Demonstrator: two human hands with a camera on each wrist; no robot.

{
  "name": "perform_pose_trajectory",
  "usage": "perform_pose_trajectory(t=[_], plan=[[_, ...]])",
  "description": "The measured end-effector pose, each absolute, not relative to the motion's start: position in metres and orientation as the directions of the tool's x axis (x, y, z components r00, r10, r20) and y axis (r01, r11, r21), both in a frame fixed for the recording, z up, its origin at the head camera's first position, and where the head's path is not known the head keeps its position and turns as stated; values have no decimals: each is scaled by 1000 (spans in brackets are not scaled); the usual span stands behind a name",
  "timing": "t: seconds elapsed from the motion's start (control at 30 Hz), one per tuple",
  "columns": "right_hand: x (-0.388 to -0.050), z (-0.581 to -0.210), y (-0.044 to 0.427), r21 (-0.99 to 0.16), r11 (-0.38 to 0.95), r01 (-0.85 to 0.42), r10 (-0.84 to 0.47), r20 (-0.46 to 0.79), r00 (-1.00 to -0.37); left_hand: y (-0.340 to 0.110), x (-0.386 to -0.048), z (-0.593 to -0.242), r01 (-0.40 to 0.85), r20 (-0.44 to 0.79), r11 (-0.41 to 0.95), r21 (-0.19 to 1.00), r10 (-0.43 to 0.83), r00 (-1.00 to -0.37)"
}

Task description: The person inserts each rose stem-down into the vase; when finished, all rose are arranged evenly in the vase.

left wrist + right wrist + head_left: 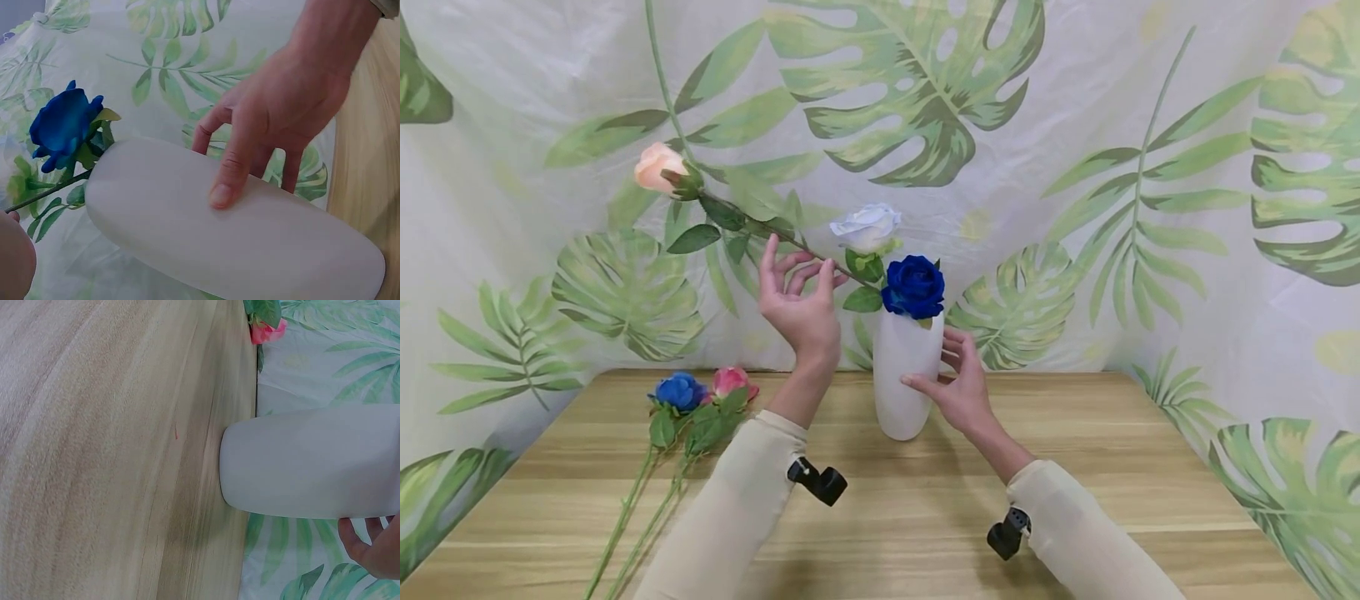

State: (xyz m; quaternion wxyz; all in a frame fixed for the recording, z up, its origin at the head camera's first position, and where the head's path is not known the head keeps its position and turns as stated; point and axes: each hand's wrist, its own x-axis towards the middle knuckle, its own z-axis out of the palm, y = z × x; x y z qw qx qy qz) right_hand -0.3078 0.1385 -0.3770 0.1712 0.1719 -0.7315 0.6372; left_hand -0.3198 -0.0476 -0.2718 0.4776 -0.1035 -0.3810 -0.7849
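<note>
At the left, a blue rose point(677, 390) and a pink rose point(731, 381) are lying side by side on the wood-grain worktop point(1112, 421), their stems pointing toward the near edge. Above them, a peach rose point(658, 169) is slanting down to the right, its stem running to the mouth of a white vase point(904, 379). The left hand point(805, 312) is pinching this stem between thumb and fingers. Next, a white rose point(867, 227) is showing above the vase rim, just left of a dark blue rose point(914, 287), whose bloom is covering the mouth. The vase is standing upright on the worktop. The right hand point(962, 387) is grasping its right side, the thumb pressing the front and the fingers reaching behind.
</note>
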Motion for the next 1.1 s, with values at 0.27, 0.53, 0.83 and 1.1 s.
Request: perform_pose_trajectory(t=[0.27, 0.53, 0.83, 1.1], plan=[[-308, -378, 138, -870, 139, -473, -29, 473, -880, -36, -321, -283, 834, 628, -154, 530, -589, -508], [-309, -378, 139, -871, 157, -466, -25, 468, -883, -27, -321, -291, 840, 691, -84, 537, -526, -495], [-308, -377, 139, -875, 171, -452, -24, 455, -890, -22, -322, -294, 850, 746, -16, 527, -470, -471], [-308, -378, 138, -876, 170, -451, -17, 455, -890, -21, -326, -302, 854, 825, 134, 503, -369, -427]])
